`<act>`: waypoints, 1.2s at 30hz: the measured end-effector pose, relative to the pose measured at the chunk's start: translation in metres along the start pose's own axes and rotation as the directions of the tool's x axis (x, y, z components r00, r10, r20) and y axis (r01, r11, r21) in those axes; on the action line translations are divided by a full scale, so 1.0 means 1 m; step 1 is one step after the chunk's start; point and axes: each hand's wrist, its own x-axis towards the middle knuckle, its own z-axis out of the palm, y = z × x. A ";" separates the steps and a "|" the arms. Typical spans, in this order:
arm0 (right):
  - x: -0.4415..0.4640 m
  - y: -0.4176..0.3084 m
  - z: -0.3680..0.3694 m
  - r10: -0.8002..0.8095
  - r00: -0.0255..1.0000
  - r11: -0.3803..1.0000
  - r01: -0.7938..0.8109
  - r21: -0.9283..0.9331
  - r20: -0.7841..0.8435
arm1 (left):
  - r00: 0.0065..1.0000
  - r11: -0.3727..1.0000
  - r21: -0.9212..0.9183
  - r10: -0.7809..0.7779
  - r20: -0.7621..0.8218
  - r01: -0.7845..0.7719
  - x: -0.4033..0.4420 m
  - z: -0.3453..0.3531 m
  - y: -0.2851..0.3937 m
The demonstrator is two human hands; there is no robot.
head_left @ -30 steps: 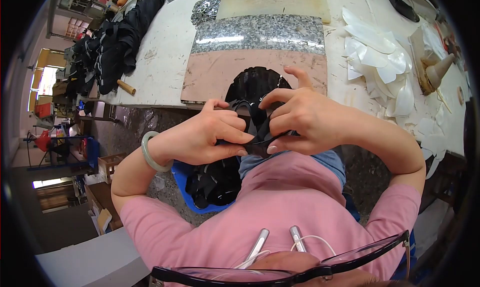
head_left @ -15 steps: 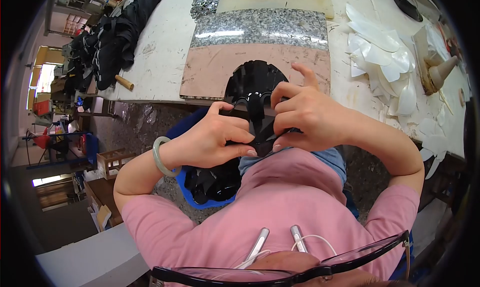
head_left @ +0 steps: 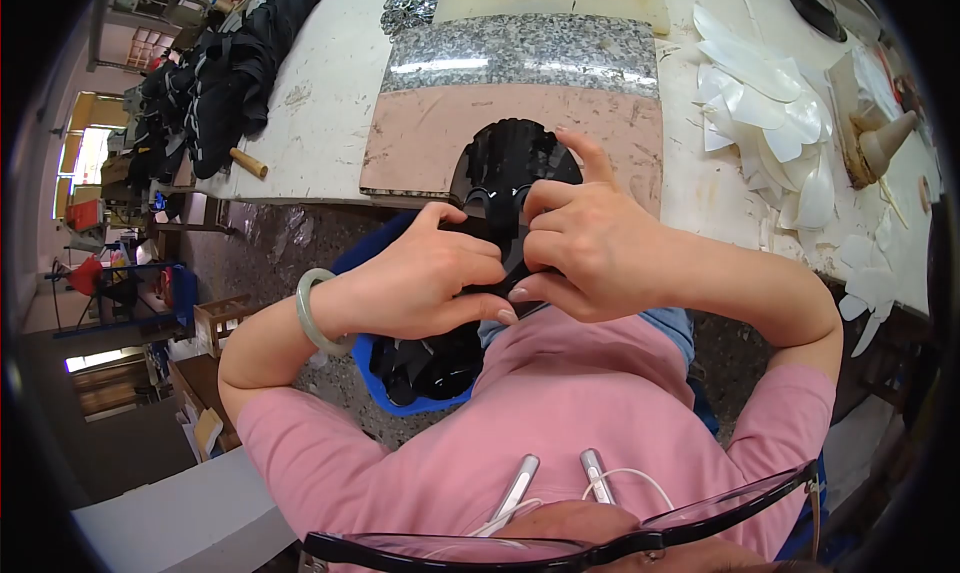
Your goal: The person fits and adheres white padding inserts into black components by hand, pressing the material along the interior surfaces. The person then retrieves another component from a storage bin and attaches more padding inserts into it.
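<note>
A glossy black piece [head_left: 512,155] with a scalloped, rounded far end lies between my hands, partly over the near edge of a pink board [head_left: 420,138]. My left hand [head_left: 425,273], below a pale green bangle, pinches the near left part of the piece between thumb and fingers. My right hand [head_left: 595,243] grips its right side, with the index finger stretched along the rounded end and the thumb close to the left thumb. The fingers hide the middle and near end of the piece.
Behind the pink board is a speckled stone slab [head_left: 520,53]. White petal-like sheets [head_left: 770,113] and a cone-shaped object [head_left: 885,143] are on the right. Black pieces [head_left: 225,93] and a wooden stick [head_left: 248,163] lie left. A blue basket [head_left: 400,408] holds black parts below.
My right hand has shifted left across the black piece, its thumb now nearer my left thumb. The strap-like middle of the piece is more covered than half a second ago.
</note>
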 end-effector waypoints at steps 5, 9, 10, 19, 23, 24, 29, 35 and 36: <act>-0.001 0.002 -0.006 -0.061 0.998 0.997 0.061 0.043 0.015 | 1.000 1.000 -0.030 -0.009 0.017 0.009 -0.010 -0.008 0.002; 0.002 -0.001 -0.008 -0.062 0.998 0.996 0.062 0.059 -0.004 | 0.997 0.999 -0.032 -0.020 0.075 0.023 -0.015 -0.012 0.001; 0.003 0.001 -0.005 -0.091 0.995 0.992 0.095 0.087 -0.051 | 0.998 0.999 -0.035 0.013 0.061 -0.010 -0.016 -0.011 -0.001; 0.011 0.007 0.017 -0.193 0.974 0.977 0.202 0.071 -0.118 | 0.998 0.990 0.135 -0.045 0.032 0.040 -0.018 -0.015 0.002; 0.014 0.008 0.016 -0.131 0.983 0.987 0.141 0.075 -0.126 | 0.973 0.993 0.047 -0.096 -0.211 0.108 -0.022 -0.012 0.008; 0.015 0.007 0.014 -0.120 0.986 0.989 0.129 0.077 -0.117 | 0.966 0.995 0.025 -0.089 -0.243 0.098 -0.024 -0.010 0.008; 0.018 0.007 0.007 -0.174 0.983 0.983 0.178 0.054 -0.063 | 0.986 0.996 -0.026 -0.089 -0.139 0.087 -0.027 -0.013 0.008; 0.016 0.011 -0.010 -0.223 0.973 0.972 0.218 0.085 0.063 | 0.980 0.968 -0.169 -0.193 -0.046 0.183 -0.026 -0.019 0.000; 0.016 0.012 -0.006 -0.222 0.975 0.971 0.219 0.100 0.021 | 0.982 0.968 -0.182 -0.183 -0.046 0.172 -0.025 -0.022 0.000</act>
